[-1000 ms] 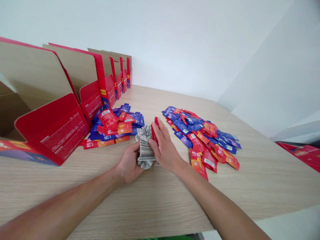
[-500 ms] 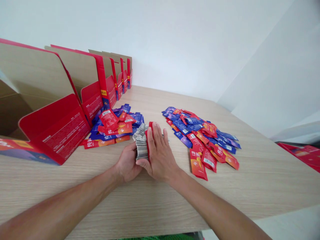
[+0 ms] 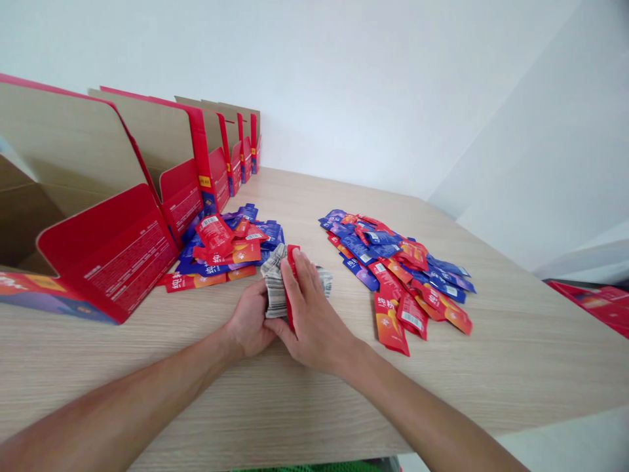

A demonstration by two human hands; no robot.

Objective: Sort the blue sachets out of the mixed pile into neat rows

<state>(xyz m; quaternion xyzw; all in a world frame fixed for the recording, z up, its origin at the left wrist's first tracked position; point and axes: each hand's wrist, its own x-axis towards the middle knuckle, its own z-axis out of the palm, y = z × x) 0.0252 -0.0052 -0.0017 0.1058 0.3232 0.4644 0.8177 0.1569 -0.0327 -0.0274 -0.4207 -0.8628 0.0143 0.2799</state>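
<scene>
A crinkled grey-striped bundle [image 3: 276, 303], like folded cloth or paper, stands between my two hands above the table. My left hand [image 3: 249, 321] is closed around its left and lower side. A red sachet-like piece [image 3: 291, 257] lies against the bundle's right side. Over this red piece my right hand [image 3: 314, 321] is pressed, fingers together and thumb at the near edge, gripping it against the bundle. More grey-striped material [image 3: 325, 280] sticks out beyond the right fingers. Most of the red piece is hidden by that hand.
Red and blue sachets lie in a left pile [image 3: 226, 252] and a larger right pile [image 3: 393, 255]. Several open red cardboard boxes [image 3: 111, 255] stand in a row on the left of the wooden table [image 3: 211, 400]. Something red [image 3: 594, 305] is at the far right.
My right hand has shifted slightly down, and its fingers have bent more over the red piece. More of the grey-striped material now shows to its right. My left hand has barely moved.
</scene>
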